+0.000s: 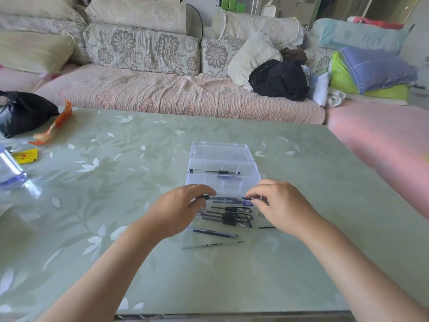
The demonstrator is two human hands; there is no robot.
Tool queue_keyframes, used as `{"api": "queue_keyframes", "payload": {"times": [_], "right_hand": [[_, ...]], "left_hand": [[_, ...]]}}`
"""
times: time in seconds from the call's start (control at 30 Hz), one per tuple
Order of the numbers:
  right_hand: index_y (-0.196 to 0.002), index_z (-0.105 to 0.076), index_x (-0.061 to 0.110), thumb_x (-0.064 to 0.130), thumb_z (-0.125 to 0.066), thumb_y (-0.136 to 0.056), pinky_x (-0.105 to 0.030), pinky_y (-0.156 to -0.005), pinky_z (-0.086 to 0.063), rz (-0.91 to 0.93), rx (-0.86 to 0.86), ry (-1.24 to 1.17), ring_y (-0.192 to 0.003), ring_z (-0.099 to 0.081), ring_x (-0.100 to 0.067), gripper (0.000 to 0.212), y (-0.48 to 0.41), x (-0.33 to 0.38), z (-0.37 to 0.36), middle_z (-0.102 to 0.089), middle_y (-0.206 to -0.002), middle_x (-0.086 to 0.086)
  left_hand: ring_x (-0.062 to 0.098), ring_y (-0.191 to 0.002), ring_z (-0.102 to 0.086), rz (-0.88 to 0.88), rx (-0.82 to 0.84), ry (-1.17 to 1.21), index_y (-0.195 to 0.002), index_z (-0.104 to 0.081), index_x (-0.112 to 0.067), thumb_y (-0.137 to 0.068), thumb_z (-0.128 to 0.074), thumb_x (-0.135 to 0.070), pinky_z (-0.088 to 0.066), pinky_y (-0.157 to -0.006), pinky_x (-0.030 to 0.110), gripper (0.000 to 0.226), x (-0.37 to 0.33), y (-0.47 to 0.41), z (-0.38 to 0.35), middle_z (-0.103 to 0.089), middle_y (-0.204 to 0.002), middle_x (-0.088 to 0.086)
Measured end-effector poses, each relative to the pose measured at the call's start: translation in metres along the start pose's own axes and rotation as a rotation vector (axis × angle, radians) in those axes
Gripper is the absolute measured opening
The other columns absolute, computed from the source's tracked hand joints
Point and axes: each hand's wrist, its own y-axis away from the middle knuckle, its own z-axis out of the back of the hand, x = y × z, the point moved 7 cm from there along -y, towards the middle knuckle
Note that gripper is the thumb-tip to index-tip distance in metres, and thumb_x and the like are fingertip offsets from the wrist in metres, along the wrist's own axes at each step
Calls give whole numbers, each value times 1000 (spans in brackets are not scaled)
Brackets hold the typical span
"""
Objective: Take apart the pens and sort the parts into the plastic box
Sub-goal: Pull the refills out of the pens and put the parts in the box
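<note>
One plastic box [220, 153] stood on the tabletop [301, 182], with one pen barrel [214, 171] inside. Two hands, the left hand [178, 212] and the right hand [285, 205], pinched one held pen [228, 199]. At least three capped pens [234, 216] lay heaped, along with two loose refills [213, 233], one black bag [23, 112] and one yellow card [25, 156].

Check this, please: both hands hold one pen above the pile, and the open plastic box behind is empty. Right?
Wrong in one point: the plastic box is not empty. The head view shows a pen body lying in one compartment. The left hand and right hand do hold one pen above the pile.
</note>
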Motion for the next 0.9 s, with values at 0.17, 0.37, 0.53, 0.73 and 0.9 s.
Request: {"api": "queue_keyframes", "payload": {"times": [0.17,0.37,0.53,0.73,0.9], "right_hand": [[-100,-74,30,18,-61,-91,-19,-70,-37,2,18,-10,-78,-50,-4,20,0,-3,0,-61,-90,16],[-97,-74,33,18,-59,-91,-13,-65,-30,27,37,11,-74,-45,-5,22,-2,-5,2,-52,-81,18],[-99,-74,30,16,-59,-91,-13,-66,-27,68,56,52,-78,-45,-9,22,-2,0,3,-50,-82,16],[-92,-74,29,16,-65,-84,-21,-76,-34,132,44,-22,-78,-47,-4,18,1,17,-6,-53,-79,18],[-94,-68,35,33,-73,-77,-23,-83,-38,109,20,-59,-82,-52,-4,17,1,20,-9,-61,-81,18]], "left_hand": [[-8,-78,-56,2,39,73,-112,-57,-49,-100,-41,-24,-41,-69,21,32,-5,1,-4,-64,-94,-24],[-8,-61,-51,-30,52,125,-114,-58,-41,-103,-37,-17,-37,-59,13,34,-10,3,-10,-64,-92,-16],[-10,-77,-54,-27,72,60,-113,-59,-47,-100,-45,-24,-38,-68,14,30,-7,4,-12,-61,-94,-28],[-9,-75,-52,-87,113,9,-116,-57,-52,-99,-48,-26,-38,-67,17,32,-20,10,-20,-53,-86,-47],[-9,-68,-52,-78,140,33,-112,-58,-48,-100,-46,-25,-35,-62,14,29,-24,11,-22,-61,-88,-31]]}}
